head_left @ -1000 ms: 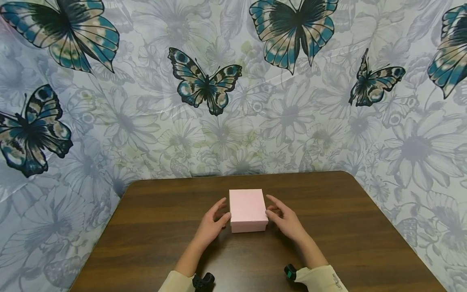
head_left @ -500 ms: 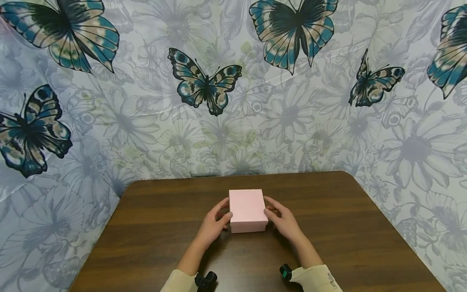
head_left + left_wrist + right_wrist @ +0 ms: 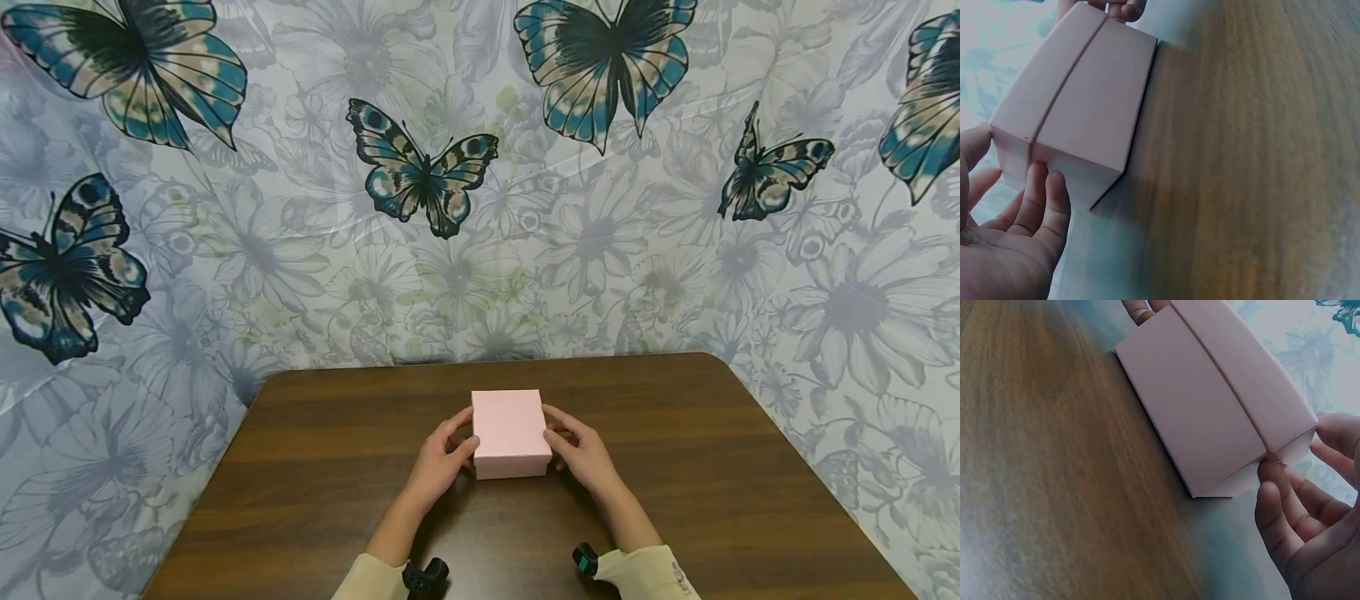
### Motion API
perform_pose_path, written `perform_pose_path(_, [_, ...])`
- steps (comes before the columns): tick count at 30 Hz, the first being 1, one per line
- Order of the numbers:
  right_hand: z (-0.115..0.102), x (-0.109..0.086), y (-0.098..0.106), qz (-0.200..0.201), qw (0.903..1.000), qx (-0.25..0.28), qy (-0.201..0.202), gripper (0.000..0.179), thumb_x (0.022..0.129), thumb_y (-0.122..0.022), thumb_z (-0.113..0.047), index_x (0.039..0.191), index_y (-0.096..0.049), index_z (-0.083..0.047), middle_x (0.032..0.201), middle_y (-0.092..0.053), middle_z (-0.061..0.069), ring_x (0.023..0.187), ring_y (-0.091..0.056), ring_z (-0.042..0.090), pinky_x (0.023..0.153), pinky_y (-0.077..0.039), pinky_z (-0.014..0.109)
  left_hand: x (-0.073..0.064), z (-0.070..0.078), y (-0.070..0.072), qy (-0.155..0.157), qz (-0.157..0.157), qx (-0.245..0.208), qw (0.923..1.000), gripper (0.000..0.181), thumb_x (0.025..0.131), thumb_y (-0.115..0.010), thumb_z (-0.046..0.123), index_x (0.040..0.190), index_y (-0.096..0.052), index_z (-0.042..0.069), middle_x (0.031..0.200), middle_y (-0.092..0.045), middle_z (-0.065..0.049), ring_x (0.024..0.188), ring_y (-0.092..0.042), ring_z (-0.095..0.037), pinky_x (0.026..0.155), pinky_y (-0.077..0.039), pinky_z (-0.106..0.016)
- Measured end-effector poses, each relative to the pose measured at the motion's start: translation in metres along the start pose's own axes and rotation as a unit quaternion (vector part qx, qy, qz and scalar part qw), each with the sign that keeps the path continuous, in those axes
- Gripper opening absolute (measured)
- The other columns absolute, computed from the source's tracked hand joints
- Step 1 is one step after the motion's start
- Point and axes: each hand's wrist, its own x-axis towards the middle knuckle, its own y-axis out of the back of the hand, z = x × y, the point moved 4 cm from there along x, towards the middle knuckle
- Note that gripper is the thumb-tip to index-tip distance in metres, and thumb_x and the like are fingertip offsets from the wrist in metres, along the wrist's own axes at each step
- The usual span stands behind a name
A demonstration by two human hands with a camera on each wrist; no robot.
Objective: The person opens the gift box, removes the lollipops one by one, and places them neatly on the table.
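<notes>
A pink lidded box (image 3: 508, 425) stands upright on the brown wooden table. A seam runs round it between lid (image 3: 1054, 69) and base. My left hand (image 3: 437, 458) holds its left side; in the left wrist view, the thumb is at the lid's corner and fingertips (image 3: 1037, 178) touch near the seam. On the right side, my right hand (image 3: 588, 457) holds the box the same way, its fingertips (image 3: 1270, 470) at the seam in the right wrist view. The lid is on the base, and what is inside is hidden.
The brown table (image 3: 337, 433) extends on every side of the box. Behind it hangs a floral cloth (image 3: 600, 275) printed with several butterflies. Dark wrist bands (image 3: 426, 577) sit by both pale sleeves.
Both hands have moved inward from beside the box until their fingers touch its sides. The box has stayed in place.
</notes>
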Motion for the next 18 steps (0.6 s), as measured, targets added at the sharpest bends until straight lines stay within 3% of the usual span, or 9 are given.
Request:
perform_pose_path(8, [-0.009,-0.003,0.0,-0.008,0.9998,0.016,-0.005,0.048,0.099,-0.062,-0.014,0.146,-0.052,-0.015,0.126,-0.06,0.023,0.074,-0.063,0.024,0.064,-0.06,0.045,0.0,0.003,-0.001,0.012,-0.002,-0.012,0.9999,0.054,0.097,-0.065,0.021,0.148,-0.048,0.017,0.145,-0.052,-0.015,0.081,-0.061,-0.02,0.071,-0.06,-0.039])
perform_pose_path(18, [-0.003,0.0,0.002,0.011,0.9997,0.004,0.02,0.045,0.098,-0.064,-0.02,0.142,-0.057,-0.024,0.124,-0.062,0.019,0.068,-0.06,0.018,0.057,-0.058,0.035,-0.008,0.03,-0.002,0.005,0.013,-0.018,0.9997,0.052,0.097,-0.063,0.009,0.147,-0.049,0.008,0.142,-0.054,-0.018,0.078,-0.061,-0.021,0.067,-0.059,-0.035])
